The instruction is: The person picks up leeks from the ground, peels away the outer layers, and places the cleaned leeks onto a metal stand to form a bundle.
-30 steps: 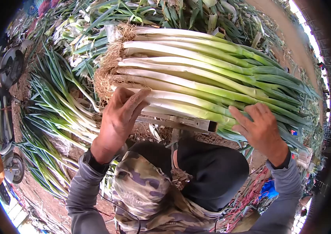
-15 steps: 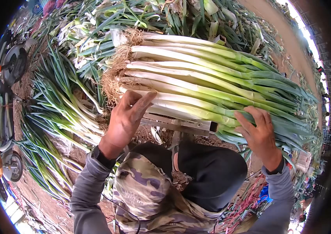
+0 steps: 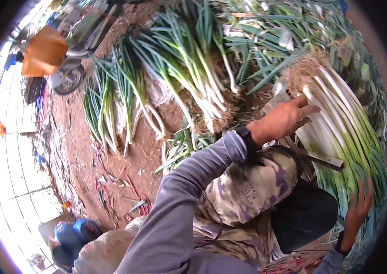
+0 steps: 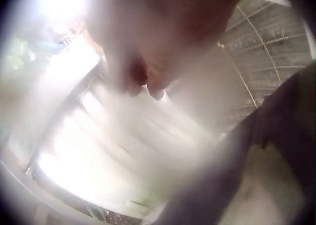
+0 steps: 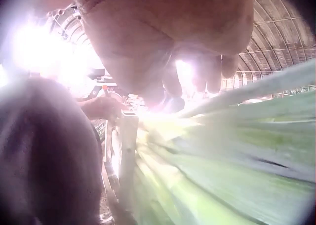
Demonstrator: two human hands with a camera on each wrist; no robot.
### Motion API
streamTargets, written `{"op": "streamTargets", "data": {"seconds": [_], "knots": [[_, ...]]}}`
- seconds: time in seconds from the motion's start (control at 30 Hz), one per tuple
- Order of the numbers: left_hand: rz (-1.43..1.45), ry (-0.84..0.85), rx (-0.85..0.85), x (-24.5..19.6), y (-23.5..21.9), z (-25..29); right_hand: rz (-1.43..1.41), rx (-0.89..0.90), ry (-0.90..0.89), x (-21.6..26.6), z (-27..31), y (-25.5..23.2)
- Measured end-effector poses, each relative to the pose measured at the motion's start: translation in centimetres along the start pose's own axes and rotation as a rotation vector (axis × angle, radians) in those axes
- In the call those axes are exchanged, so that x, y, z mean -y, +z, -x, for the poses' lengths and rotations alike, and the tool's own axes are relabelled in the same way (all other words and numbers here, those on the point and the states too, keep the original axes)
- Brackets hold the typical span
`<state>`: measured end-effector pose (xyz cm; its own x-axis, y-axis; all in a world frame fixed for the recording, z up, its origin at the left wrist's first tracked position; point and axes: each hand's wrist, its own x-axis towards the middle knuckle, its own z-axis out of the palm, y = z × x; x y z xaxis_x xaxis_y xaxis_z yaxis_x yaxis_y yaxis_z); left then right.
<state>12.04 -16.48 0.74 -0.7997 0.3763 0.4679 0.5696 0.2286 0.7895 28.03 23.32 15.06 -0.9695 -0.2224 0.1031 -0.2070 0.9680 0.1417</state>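
A thick row of long green onions (image 3: 328, 121) lies on a metal stand (image 3: 323, 160), white stalks and brown roots (image 3: 304, 73) at the far end, green leaves nearer the body. My left hand (image 3: 282, 119) is over the white stalks just below the roots, its fingers loosely bent. In the left wrist view, blurred, the fingertips (image 4: 156, 93) hang right at the pale stalks (image 4: 98, 156). My right hand (image 3: 358, 212) rests with fairly straight fingers along the side of the green leaves. The right wrist view shows its palm (image 5: 168, 32) beside the broad leaves (image 5: 232, 156).
More green onions (image 3: 193, 68) lie in loose bunches on the dirt floor (image 3: 84, 137) to the left. Trimmed leaves (image 3: 275, 27) are heaped behind the stand. A motorbike wheel (image 3: 68, 78), an orange panel (image 3: 44, 52) and a pale sack (image 3: 106, 249) stand farther left.
The head view has swung left, so the onions and both hands appear farther right. The left hand stays near the root end and the right hand by the leaves.
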Motion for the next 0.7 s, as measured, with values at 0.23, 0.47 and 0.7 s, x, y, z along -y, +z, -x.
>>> {"op": "streamTargets", "data": {"seconds": [0.23, 0.47, 0.7], "knots": [[0.300, -0.723, -0.685, 8.9, -7.0, 17.3, -0.183, -0.202, 0.003, 7.4, 0.4, -3.8], [-0.406, -1.321, -1.041, 21.3, -12.6, 44.2, -0.444, -0.089, -0.037, 12.8, -4.6, -0.1], [-0.638, -1.806, -0.879, 20.1, -13.9, 42.5, -0.414, 0.153, -0.168, 15.7, -9.0, 1.8]]}}
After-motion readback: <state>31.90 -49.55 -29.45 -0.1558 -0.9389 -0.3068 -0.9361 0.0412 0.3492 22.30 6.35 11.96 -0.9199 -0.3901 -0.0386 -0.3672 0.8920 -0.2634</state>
